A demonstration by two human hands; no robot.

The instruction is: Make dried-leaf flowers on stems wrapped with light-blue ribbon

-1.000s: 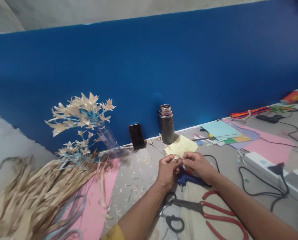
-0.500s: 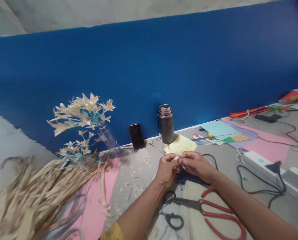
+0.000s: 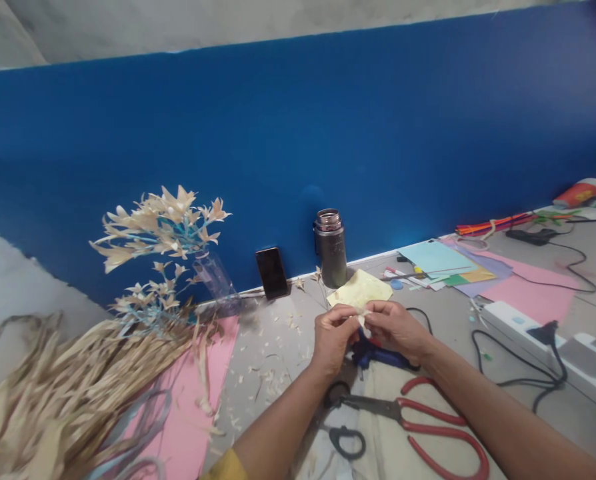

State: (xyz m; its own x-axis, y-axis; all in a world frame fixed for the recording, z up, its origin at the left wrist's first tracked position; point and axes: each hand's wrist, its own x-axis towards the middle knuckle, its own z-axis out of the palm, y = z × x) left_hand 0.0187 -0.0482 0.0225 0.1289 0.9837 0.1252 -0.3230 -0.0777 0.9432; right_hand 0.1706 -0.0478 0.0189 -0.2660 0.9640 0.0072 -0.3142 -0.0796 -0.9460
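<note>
Between my fingertips is a small pale petal-like piece (image 3: 362,320), too small to make out fully. My left hand (image 3: 334,335) pinches it from the left, and my right hand (image 3: 397,328) grips it from the right. Just beyond the fingers lies a pale yellow paper sheet (image 3: 362,287). A dark blue tool, perhaps a glue gun (image 3: 385,357), rests below my hands, partly hidden by them. Closer to me are large red-handled scissors (image 3: 431,420) and small black-handled scissors (image 3: 347,441), on a light cloth-like sheet.
Dried husks (image 3: 78,393) and pink paper (image 3: 205,390) lie at left, by a clear bottle (image 3: 217,283) holding pale flowers (image 3: 171,220). A phone (image 3: 272,273) and an uncapped flask (image 3: 331,250) stand against the wall. A power strip (image 3: 518,327) with cables sits at right.
My hands have drawn slightly apart, and more of the pale piece shows between the fingertips. More of the blue tool beneath is visible. The view has shifted slightly.
</note>
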